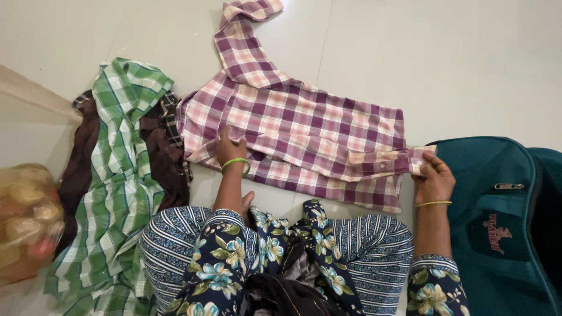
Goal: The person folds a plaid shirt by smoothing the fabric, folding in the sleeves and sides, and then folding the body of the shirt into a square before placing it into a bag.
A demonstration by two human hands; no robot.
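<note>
A purple and pink checked shirt (304, 131) lies spread on the white floor in front of me, one sleeve stretching up towards the top. My left hand (229, 146), with a green bangle on the wrist, presses down on the shirt's near left part. A second sleeve is folded across the shirt's lower part, and my right hand (432, 175), wearing a gold bangle, pinches its cuff (417, 159) at the right end.
A green checked garment (120, 175) lies over dark brown clothes (167, 158) at the left. A teal bag (497, 222) sits at the right, touching the cuff. A clear bag with yellowish round things (23, 216) is at the far left. My floral-clad knees (275, 263) fill the bottom.
</note>
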